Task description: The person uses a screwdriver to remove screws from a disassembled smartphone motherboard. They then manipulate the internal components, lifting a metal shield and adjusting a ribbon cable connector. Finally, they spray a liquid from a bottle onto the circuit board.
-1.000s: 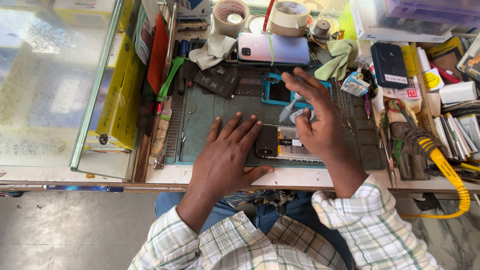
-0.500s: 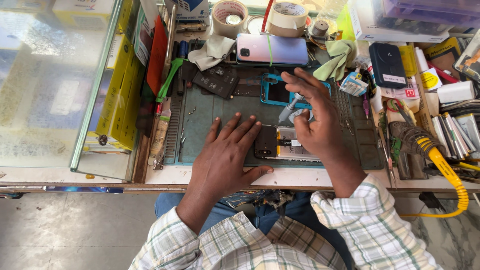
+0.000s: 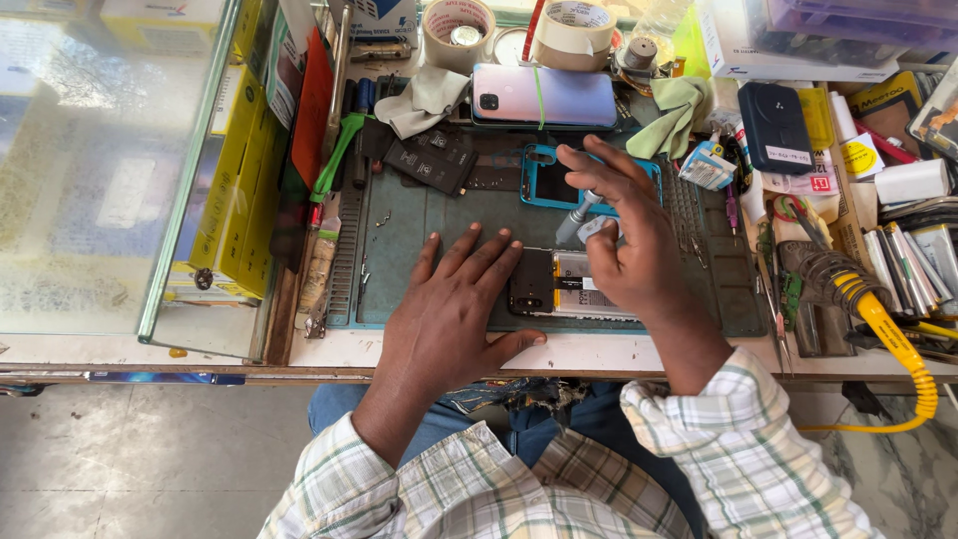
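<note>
An opened phone (image 3: 559, 284) lies back up on the green work mat (image 3: 419, 225), its insides showing. My left hand (image 3: 449, 309) rests flat on the mat, fingers spread, its fingertips against the phone's left end. My right hand (image 3: 624, 245) hovers over the phone's right part and holds a slim silver tool (image 3: 577, 218) upright between thumb and fingers. Just behind it lies a blue phone frame (image 3: 544, 180).
A lilac phone (image 3: 544, 95) bound with a green band lies at the mat's far edge, beside tape rolls (image 3: 574, 25) and cloths (image 3: 424, 100). Black parts (image 3: 429, 155) lie far left on the mat. A yellow-handled soldering iron (image 3: 878, 319) sits right. A glass case (image 3: 100, 170) stands left.
</note>
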